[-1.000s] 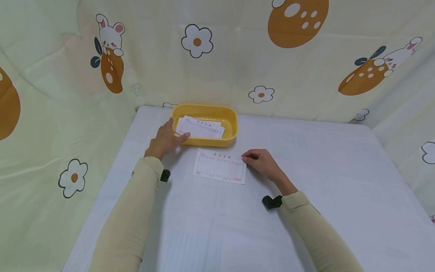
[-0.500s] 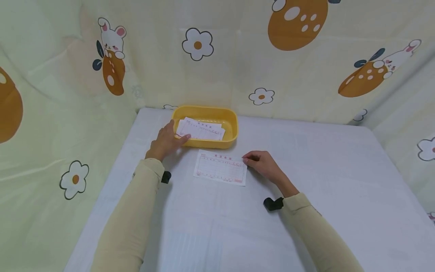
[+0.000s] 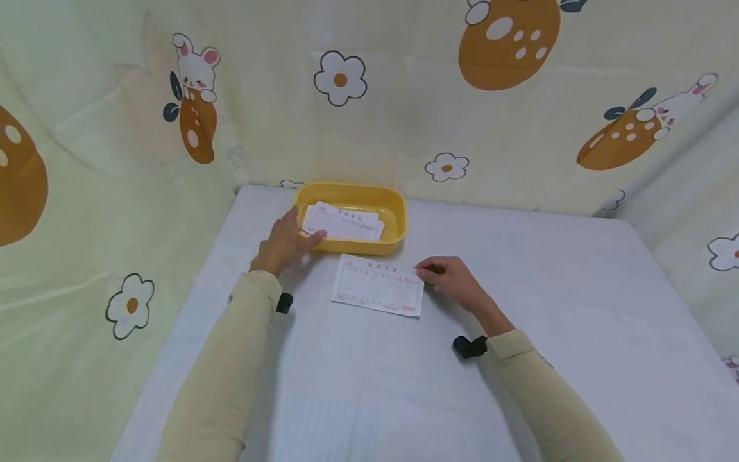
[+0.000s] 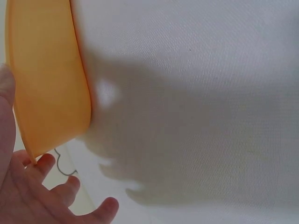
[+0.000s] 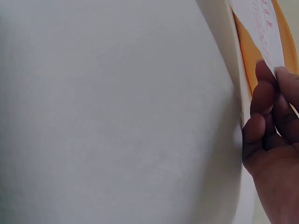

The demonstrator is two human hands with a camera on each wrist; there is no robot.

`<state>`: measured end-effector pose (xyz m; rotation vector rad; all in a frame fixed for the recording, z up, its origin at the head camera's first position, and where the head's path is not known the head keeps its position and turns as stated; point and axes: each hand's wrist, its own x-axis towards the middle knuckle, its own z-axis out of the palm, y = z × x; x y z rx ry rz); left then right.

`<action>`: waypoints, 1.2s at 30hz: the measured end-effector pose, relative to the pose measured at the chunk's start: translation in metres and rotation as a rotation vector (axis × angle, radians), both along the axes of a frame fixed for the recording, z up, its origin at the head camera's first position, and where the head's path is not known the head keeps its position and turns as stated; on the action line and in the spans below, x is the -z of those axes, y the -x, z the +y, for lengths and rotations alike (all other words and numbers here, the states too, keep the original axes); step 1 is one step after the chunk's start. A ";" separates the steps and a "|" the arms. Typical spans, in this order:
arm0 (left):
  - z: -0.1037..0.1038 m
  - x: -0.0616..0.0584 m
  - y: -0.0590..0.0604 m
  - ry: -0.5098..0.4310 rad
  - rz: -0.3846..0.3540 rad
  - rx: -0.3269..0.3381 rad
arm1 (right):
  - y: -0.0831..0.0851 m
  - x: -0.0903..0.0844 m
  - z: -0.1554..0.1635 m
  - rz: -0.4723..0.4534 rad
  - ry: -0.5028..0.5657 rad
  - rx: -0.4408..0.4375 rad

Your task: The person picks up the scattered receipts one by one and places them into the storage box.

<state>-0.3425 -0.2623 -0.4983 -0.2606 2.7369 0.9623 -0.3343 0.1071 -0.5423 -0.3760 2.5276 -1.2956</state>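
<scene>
In the head view my left hand (image 3: 281,244) holds the near left corner of a shallow yellow tray (image 3: 360,246), thumb over the near rim and fingers along the left end. The left wrist view has the tray's wall (image 4: 51,70) and this hand's spread fingers (image 4: 70,189). Several printed paper slips (image 3: 346,224) lie overlapping inside the tray. My right hand (image 3: 456,282) pinches the upper right corner of a receipt slip (image 3: 378,285) in front of the tray. Between thumb and forefinger, that slip (image 5: 261,28) also shows in the right wrist view, with the tray behind it.
A white cloth covers the table (image 3: 548,295). Printed curtains with flowers and rabbits hang along its back and sides; the back curtain (image 3: 392,109) stands close behind the tray. A black wrist device (image 3: 470,347) sits by the right cuff.
The head view has shifted slightly, so everything appears a little lower and further right. Both hands keep their holds on the tray and the receipt slip.
</scene>
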 end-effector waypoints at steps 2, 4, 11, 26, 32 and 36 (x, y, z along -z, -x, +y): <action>0.000 0.000 0.000 -0.003 0.002 0.002 | 0.001 -0.003 0.000 0.002 0.003 0.001; 0.000 0.000 0.000 -0.008 0.004 0.000 | 0.003 -0.006 0.000 0.007 0.001 0.000; -0.002 0.002 0.003 -0.002 0.009 0.008 | 0.017 -0.026 -0.005 0.012 0.029 0.011; 0.001 0.004 0.002 0.041 0.014 0.026 | 0.062 -0.074 -0.033 0.028 0.114 0.019; -0.002 0.005 0.002 0.041 0.044 0.035 | 0.080 -0.091 -0.055 0.051 0.106 0.001; -0.003 0.004 0.002 0.032 0.054 0.033 | 0.091 -0.100 -0.068 0.075 0.074 -0.010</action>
